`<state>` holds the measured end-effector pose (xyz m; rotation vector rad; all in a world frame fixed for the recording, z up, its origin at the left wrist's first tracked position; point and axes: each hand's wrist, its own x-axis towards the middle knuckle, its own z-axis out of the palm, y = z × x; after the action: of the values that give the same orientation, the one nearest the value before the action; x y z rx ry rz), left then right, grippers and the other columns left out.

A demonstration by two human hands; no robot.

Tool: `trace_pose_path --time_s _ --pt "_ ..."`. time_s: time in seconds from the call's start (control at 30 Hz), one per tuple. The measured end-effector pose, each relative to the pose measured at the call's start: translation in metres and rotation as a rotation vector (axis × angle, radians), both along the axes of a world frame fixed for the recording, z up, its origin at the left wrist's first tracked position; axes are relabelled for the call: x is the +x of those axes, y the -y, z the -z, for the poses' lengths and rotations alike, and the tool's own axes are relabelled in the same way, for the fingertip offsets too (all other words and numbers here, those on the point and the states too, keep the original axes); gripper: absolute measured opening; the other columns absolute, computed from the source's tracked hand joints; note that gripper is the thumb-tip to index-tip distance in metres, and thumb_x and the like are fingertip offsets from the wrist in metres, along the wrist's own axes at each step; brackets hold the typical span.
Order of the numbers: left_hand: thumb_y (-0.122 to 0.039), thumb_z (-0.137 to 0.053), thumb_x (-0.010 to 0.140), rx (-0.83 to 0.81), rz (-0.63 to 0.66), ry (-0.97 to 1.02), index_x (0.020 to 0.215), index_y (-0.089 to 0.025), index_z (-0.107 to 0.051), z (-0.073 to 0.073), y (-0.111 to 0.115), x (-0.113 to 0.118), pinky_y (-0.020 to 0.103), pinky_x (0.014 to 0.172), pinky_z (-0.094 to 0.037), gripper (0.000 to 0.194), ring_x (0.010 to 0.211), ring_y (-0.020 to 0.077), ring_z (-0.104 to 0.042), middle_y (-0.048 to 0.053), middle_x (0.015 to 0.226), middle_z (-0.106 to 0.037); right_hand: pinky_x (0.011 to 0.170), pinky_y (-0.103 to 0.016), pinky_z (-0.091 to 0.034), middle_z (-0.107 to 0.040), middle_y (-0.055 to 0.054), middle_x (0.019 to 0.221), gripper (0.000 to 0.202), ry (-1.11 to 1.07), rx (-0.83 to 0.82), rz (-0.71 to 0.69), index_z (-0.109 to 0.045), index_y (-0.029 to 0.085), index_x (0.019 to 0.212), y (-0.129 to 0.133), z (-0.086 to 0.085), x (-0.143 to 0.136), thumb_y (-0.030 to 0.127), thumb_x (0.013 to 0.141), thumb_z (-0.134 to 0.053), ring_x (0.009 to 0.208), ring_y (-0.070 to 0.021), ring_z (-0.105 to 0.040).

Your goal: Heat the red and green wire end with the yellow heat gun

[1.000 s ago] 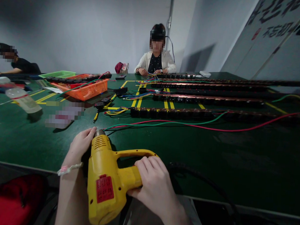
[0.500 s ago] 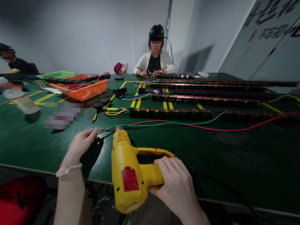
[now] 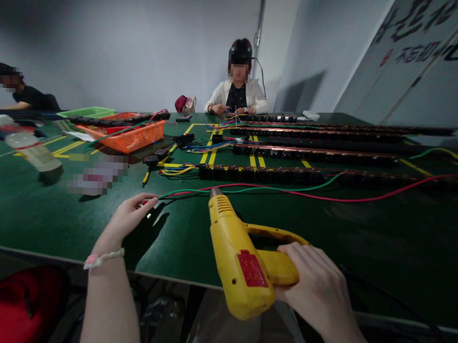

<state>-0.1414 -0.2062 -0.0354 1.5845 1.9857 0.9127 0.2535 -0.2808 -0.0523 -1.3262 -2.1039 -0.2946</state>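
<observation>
My right hand (image 3: 315,279) is wrapped around the handle of a yellow heat gun (image 3: 238,258) with a red label on its side. The gun's metal nozzle points away from me, close to the wires. My left hand (image 3: 133,218) pinches the ends of a green wire (image 3: 251,189) and a red wire (image 3: 349,199); its fingers partly hide the tips. Both wires run rightward over the green table (image 3: 180,235) toward a long black strip assembly (image 3: 259,174).
More long black strips (image 3: 313,153) lie farther back. An orange basket (image 3: 135,137), a clear bottle (image 3: 34,150) and a blurred-out item (image 3: 98,175) are at left. One person (image 3: 237,91) sits across the table, another (image 3: 27,94) at far left.
The heat gun in my right hand has moved right, its nozzle away from my left hand. My left hand has shifted slightly right, its fingers covering more of the wire ends.
</observation>
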Motion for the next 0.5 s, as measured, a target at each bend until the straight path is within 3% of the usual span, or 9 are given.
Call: trace_pose_path --time_s 0.1,0.3,0.5 --pt "-0.059 -0.057 0.067 0.013 0.040 0.018 0.105 -0.016 -0.067 0.001 -0.002 0.000 0.026 0.055 -0.038 0.058 0.062 0.0170 -0.053 0.002 0.070 -0.060 0.076 -0.032 -0.040 -0.065 -0.002 0.079 0.024 0.012 0.007 -0.005 -0.058 0.021 0.087 0.000 0.001 0.008 0.021 0.063 -0.063 0.076 -0.0209 -0.058" --pt "-0.048 -0.057 0.066 0.048 0.126 0.020 0.094 -0.018 -0.067 0.007 -0.007 -0.007 0.029 0.069 -0.044 0.042 0.075 0.0198 -0.058 0.005 0.087 -0.065 0.076 -0.032 -0.042 -0.064 -0.002 0.080 0.025 0.046 0.035 -0.035 -0.059 0.020 0.089 -0.002 0.001 0.016 0.022 0.064 -0.063 0.077 -0.0203 -0.059" --pt "-0.046 -0.052 0.066 0.004 0.087 -0.028 0.086 -0.018 -0.066 0.003 -0.004 -0.002 0.028 0.062 -0.041 0.038 0.067 0.0196 -0.056 0.003 0.075 -0.065 0.078 -0.033 -0.042 -0.064 -0.003 0.080 0.021 0.022 0.074 -0.075 -0.057 0.019 0.089 0.000 0.002 0.017 0.019 0.068 -0.053 0.077 -0.0202 -0.059"
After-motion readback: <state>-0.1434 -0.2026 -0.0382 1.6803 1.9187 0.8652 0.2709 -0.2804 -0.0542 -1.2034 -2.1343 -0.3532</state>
